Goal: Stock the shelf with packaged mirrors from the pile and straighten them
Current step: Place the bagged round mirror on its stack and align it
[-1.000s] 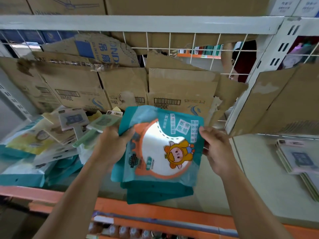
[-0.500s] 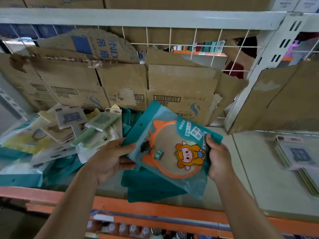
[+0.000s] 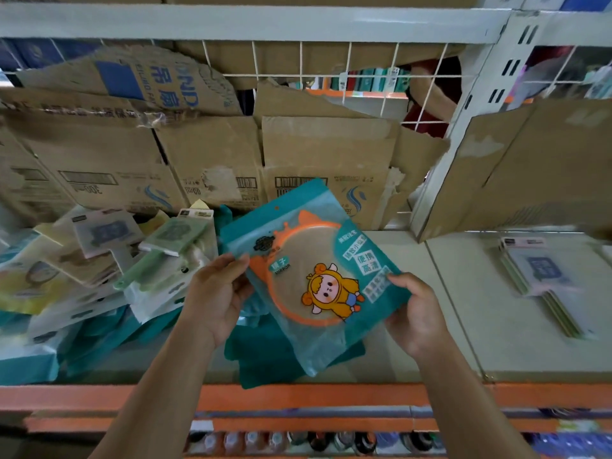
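Observation:
I hold a teal packaged mirror (image 3: 314, 276) with an orange round frame and a cartoon figure, tilted, just above a short stack of teal packages (image 3: 265, 356) on the shelf. My left hand (image 3: 217, 293) pinches its left edge with thumb on top. My right hand (image 3: 415, 313) grips its right edge. The pile of packaged mirrors (image 3: 99, 270) lies jumbled on the left of the shelf (image 3: 414, 309), in pale pink, green, yellow and teal wrappers.
Torn cardboard sheets (image 3: 324, 154) line the wire back of the shelf. A neat stack of flat packages (image 3: 543, 279) lies in the right bay beyond the white upright (image 3: 463, 127). An orange rail (image 3: 298, 397) runs along the front edge, with bottles below.
The packaged mirror has come down from a raised, upright pose toward the teal stack and turned clockwise. My left hand has taken hold of its left edge again.

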